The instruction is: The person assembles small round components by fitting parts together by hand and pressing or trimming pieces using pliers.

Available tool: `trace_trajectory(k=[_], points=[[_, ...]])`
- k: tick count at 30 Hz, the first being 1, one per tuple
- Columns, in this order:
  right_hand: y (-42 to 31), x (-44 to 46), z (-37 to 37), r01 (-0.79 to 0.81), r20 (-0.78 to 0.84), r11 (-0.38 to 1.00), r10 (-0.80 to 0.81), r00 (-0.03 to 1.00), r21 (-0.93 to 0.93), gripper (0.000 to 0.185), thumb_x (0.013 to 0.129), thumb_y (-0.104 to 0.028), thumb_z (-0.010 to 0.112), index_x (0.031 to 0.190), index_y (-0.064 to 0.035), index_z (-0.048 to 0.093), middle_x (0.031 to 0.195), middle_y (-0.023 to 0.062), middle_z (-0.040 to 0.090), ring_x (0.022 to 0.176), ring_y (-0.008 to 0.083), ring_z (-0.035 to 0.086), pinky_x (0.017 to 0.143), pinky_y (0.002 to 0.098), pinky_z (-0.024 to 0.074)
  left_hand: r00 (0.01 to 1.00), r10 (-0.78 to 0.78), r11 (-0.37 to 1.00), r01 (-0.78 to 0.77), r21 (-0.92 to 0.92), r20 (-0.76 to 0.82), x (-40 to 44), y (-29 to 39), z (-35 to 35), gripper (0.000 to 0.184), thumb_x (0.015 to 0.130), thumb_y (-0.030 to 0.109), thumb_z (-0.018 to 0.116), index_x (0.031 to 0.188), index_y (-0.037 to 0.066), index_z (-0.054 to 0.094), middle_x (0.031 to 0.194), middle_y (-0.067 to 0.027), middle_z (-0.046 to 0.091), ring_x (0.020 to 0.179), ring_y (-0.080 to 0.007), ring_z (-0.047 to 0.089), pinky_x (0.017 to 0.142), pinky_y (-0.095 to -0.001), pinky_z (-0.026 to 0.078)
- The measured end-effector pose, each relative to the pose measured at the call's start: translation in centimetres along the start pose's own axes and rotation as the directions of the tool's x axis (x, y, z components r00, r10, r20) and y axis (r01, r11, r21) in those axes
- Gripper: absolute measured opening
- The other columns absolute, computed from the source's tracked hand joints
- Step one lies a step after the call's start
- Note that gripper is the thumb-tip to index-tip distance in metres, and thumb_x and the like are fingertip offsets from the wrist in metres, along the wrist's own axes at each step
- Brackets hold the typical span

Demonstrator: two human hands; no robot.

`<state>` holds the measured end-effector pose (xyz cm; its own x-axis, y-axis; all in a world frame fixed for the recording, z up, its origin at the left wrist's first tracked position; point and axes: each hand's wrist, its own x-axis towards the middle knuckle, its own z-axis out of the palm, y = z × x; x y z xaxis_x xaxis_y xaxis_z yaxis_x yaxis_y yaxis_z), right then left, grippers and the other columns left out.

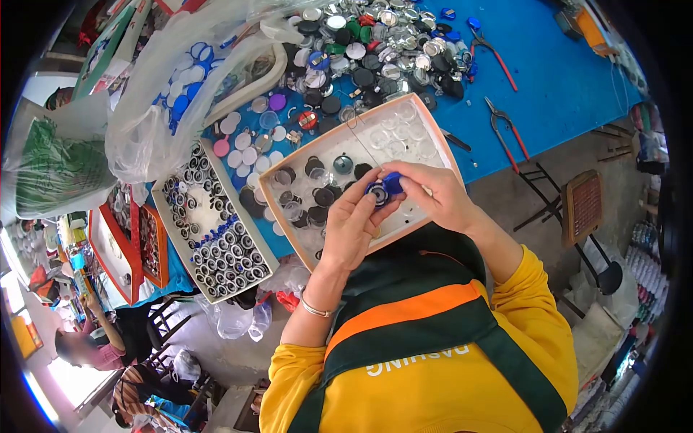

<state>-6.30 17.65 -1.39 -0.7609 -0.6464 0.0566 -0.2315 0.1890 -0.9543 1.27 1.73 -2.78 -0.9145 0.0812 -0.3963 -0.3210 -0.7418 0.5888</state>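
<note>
Over a shallow carton tray (446,148), my two hands meet at a small blue badge reel (380,190). My left hand (352,225) is closed around its round part, where a dark and silvery ring shows. The fingertips of my right hand (437,193) pinch the bright blue part beside it. A thin cord or wire (364,141) runs up from the fingers toward the tray's far edge. In the tray lie clear round covers (406,130) and black discs (317,215).
Left of the tray stands a long box (271,268) of ring-shaped reel parts. A pile of coloured discs and clips (375,50) covers the back of the blue table (534,79). Red-handled pliers (505,133) lie at right, near a folding chair (582,208). Other people sit at left.
</note>
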Motion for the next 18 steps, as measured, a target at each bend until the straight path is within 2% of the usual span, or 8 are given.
trace_trajectory(k=[2, 5, 7, 10, 12, 15, 17, 18], points=[[0.5, 0.1, 0.2, -0.010, -0.081, 1.000, 0.009, 0.997, -0.020, 0.026, 0.088, -0.004, 0.048, 0.112, -0.0013, 0.056, 0.095, 0.0136, 0.063, 0.083, 0.0221, 0.062, 0.073, 0.0299, 0.0483, 0.999, 0.031, 0.999, -0.032, -0.011, -0.004, 0.2, 0.0, 0.2, 0.034, 0.093, 0.002, 0.038, 0.126, -0.007, 0.039, 0.121, -0.0193, 0.049, 0.106, -0.0284, 0.056, 0.093, -0.0333, 0.048], [1.7, 0.4, -0.6, -0.041, -0.321, 0.998, 0.026, 0.947, -0.040, 0.023, 0.087, -0.005, 0.049, 0.108, -0.0006, 0.058, 0.094, 0.0129, 0.064, 0.082, 0.0185, 0.062, 0.070, 0.0281, 0.0481, 0.996, 0.079, 0.997, -0.078, 0.023, -0.032, 0.3, 0.0, -0.3, 0.026, 0.093, 0.004, 0.041, 0.117, -0.005, 0.046, 0.117, -0.0228, 0.052, 0.105, -0.0313, 0.057, 0.090, -0.0314, 0.050], [2.1, 0.3, -3.2, -0.157, -0.421, 0.974, 0.074, 0.904, -0.165, 0.021, 0.087, -0.007, 0.050, 0.104, -0.0010, 0.060, 0.092, 0.0118, 0.064, 0.079, 0.0167, 0.062, 0.067, 0.0271, 0.0474, 0.994, 0.087, 0.993, -0.081, 0.083, -0.063, 0.2, 0.3, -0.6, 0.027, 0.093, 0.004, 0.041, 0.118, -0.006, 0.045, 0.116, -0.0224, 0.053, 0.105, -0.0311, 0.057, 0.090, -0.0319, 0.050], [5.5, -0.4, -7.3, -0.281, -0.605, 0.876, -0.016, 0.796, -0.392, 0.017, 0.086, -0.008, 0.053, 0.098, -0.0017, 0.062, 0.079, 0.0114, 0.062, 0.072, 0.0194, 0.060, 0.065, 0.0280, 0.0464, 0.990, 0.108, 0.989, -0.096, 0.116, -0.096, 0.2, 0.5, -0.6, 0.028, 0.093, 0.003, 0.039, 0.119, -0.006, 0.045, 0.113, -0.0218, 0.054, 0.103, -0.0307, 0.058, 0.088, -0.0324, 0.051], [7.4, -1.5, -9.2, -0.407, -0.599, 0.820, 0.100, 0.794, -0.403, 0.017, 0.083, -0.007, 0.055, 0.098, -0.0027, 0.063, 0.087, 0.0125, 0.061, 0.070, 0.0203, 0.059, 0.065, 0.0282, 0.0463, 0.989, 0.122, 0.981, -0.106, 0.165, -0.089, 0.1, 0.7, -0.5, 0.028, 0.093, 0.002, 0.038, 0.119, -0.006, 0.045, 0.111, -0.0215, 0.056, 0.102, -0.0300, 0.059, 0.087, -0.0328, 0.051], [8.5, -1.9, -10.1, -0.190, -0.333, 0.446, -0.269, 0.904, -0.875, 0.021, 0.079, -0.002, 0.056, 0.099, -0.0039, 0.063, 0.101, 0.0128, 0.059, 0.069, 0.0187, 0.057, 0.063, 0.0272, 0.0456, 0.992, 0.128, 0.938, -0.119, 0.326, -0.004, -0.7, 1.3, -0.5, 0.028, 0.092, 0.000, 0.036, 0.117, -0.008, 0.046, 0.107, -0.0211, 0.057, 0.098, -0.0285, 0.060, 0.085, -0.0334, 0.052], [7.2, -1.8, -9.2, -0.180, -0.441, 0.694, -0.217, 0.871, -0.697, 0.029, 0.076, 0.001, 0.056, 0.104, -0.0048, 0.061, 0.107, 0.0125, 0.057, 0.070, 0.0173, 0.057, 0.063, 0.0271, 0.0458, 0.990, 0.103, 0.881, -0.138, 0.453, 0.101, -1.9, 1.9, 0.1, 0.028, 0.091, -0.001, 0.035, 0.116, -0.008, 0.047, 0.105, -0.0210, 0.058, 0.096, -0.0276, 0.060, 0.083, -0.0334, 0.052], [5.3, -1.4, -8.3, -0.162, -0.484, 0.796, -0.180, 0.856, -0.583, 0.034, 0.074, 0.002, 0.056, 0.107, -0.0052, 0.060, 0.111, 0.0124, 0.055, 0.071, 0.0167, 0.057, 0.063, 0.0271, 0.0459, 0.985, 0.091, 0.885, -0.148, 0.441, 0.147, -2.5, 2.0, 0.6, 0.027, 0.091, -0.002, 0.036, 0.114, -0.009, 0.047, 0.103, -0.0212, 0.058, 0.094, -0.0272, 0.061, 0.082, -0.0339, 0.052]])
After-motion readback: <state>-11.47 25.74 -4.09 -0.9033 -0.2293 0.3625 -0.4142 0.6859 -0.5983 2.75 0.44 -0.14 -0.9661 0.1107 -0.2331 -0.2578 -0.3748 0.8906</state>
